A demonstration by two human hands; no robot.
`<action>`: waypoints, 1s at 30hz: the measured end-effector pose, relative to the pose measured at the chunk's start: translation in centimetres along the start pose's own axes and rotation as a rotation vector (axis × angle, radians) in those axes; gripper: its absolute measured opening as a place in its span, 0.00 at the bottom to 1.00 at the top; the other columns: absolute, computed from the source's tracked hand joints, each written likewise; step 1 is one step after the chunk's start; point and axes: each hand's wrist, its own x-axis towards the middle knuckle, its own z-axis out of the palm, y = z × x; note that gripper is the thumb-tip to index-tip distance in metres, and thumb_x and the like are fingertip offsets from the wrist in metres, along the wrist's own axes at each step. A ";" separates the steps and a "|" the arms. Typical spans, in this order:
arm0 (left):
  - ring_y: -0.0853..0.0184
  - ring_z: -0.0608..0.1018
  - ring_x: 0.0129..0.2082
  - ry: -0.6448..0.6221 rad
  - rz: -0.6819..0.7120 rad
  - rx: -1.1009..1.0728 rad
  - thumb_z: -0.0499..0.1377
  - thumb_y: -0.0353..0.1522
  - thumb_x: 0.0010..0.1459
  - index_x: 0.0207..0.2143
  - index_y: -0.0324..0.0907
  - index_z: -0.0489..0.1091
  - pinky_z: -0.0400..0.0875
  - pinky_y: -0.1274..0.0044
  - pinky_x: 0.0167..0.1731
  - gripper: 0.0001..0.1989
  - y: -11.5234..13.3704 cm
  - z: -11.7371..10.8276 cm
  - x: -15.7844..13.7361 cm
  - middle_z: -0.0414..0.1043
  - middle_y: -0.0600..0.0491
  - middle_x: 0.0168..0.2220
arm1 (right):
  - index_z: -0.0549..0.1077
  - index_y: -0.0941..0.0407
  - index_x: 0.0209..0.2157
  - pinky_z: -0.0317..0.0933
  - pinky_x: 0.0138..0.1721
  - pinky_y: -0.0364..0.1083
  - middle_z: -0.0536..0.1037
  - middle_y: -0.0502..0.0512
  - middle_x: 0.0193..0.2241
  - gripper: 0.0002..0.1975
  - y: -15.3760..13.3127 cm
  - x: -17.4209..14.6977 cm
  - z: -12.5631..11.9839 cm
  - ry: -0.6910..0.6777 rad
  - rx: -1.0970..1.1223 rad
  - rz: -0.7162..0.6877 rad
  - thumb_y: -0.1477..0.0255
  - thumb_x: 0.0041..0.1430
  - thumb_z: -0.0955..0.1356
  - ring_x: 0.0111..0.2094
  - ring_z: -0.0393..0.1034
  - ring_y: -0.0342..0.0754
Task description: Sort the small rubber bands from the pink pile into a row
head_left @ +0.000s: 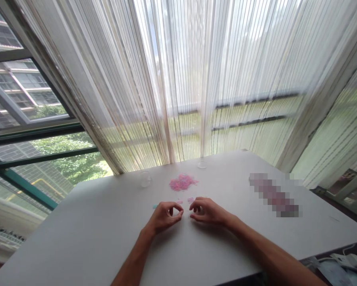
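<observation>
My left hand [165,215] is closed, its thumb and index fingertips pinched together. Whatever may be between them is too small to make out. Facing it across a narrow gap, my right hand [209,210] has curled fingers with a small space between thumb and index, and nothing shows there. Just beyond the hands lie small pink pieces [190,200] on the white table [101,230]. A small teal piece [155,206] shows beside my left knuckles. Farther back sits a loose heap of small pink and lilac pieces [183,182], too fine to name by kind.
A clear round dish [145,179] stands left of the heap, and another clear round item [202,164] is near the back edge. A pixelated reddish patch [275,194] covers something on the right. White cables [349,258] lie at the lower right. Sheer curtains [181,79] hang behind.
</observation>
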 end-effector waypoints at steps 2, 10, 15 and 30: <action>0.74 0.62 0.19 -0.009 0.009 -0.010 0.61 0.36 0.54 0.32 0.40 0.79 0.58 0.82 0.21 0.10 0.0 0.2 0.0 0.63 0.58 0.18 | 0.77 0.57 0.37 0.64 0.35 0.43 0.75 0.53 0.29 0.08 -0.1 0.1 0.0 0.035 0.027 -0.005 0.70 0.54 0.71 0.30 0.69 0.44; 0.74 0.65 0.20 0.002 0.072 -0.046 0.59 0.36 0.58 0.34 0.42 0.79 0.62 0.82 0.23 0.10 0.4 0.9 0.2 0.77 0.55 0.27 | 0.78 0.57 0.32 0.64 0.32 0.41 0.75 0.53 0.28 0.04 -0.4 0.2 -0.3 0.034 0.062 -0.028 0.72 0.57 0.69 0.28 0.69 0.43; 0.74 0.68 0.23 0.034 0.114 -0.032 0.61 0.39 0.58 0.39 0.42 0.77 0.65 0.81 0.25 0.11 0.7 0.9 0.2 0.78 0.53 0.35 | 0.77 0.56 0.32 0.65 0.33 0.42 0.75 0.53 0.29 0.05 0.0 0.0 -2.1 0.107 0.022 -0.013 0.72 0.59 0.67 0.29 0.69 0.43; 0.69 0.75 0.32 -0.097 0.191 0.179 0.61 0.38 0.58 0.35 0.47 0.79 0.66 0.78 0.38 0.08 0.9 1.6 0.1 0.74 0.54 0.34 | 0.77 0.56 0.31 0.66 0.34 0.44 0.75 0.53 0.29 0.06 3.0 -1.0 -5.6 0.147 -0.092 0.222 0.72 0.57 0.67 0.29 0.71 0.44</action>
